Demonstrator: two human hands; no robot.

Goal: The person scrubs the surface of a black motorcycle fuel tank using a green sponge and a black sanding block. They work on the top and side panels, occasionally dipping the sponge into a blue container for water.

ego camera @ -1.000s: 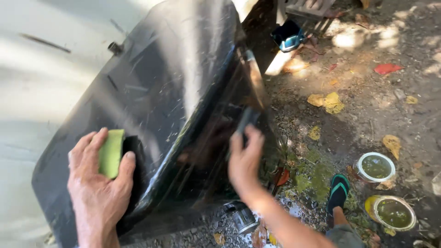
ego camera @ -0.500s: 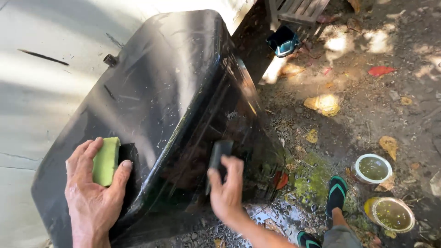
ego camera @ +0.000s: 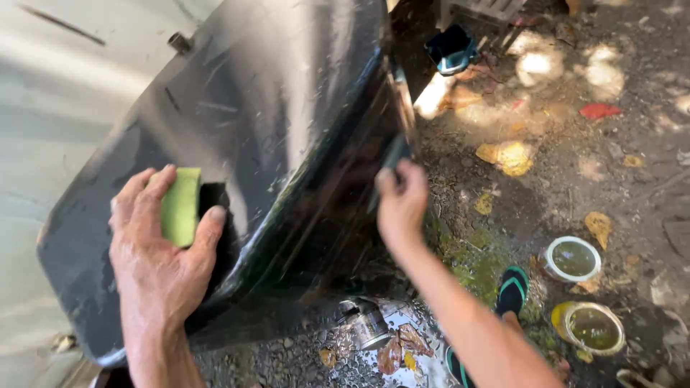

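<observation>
My left hand (ego camera: 162, 262) clenched the soft green sponge (ego camera: 180, 205) at nine o'clock; my right hand (ego camera: 400, 205) gripped the dark tool (ego camera: 393, 154) against the stiff, slippery black panel (ego camera: 273, 108).

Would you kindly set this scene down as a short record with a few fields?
Setting: outdoors, on dirt ground strewn with yellow leaves.
Main thing: large glossy black panel, wet and scratched, standing tilted.
Left hand: presses a green sponge flat on the panel.
Right hand: grips a small dark thing at the panel's edge; what it is cannot be told.
Nearby: two round tubs of greenish liquid and a foot in a sandal.
</observation>
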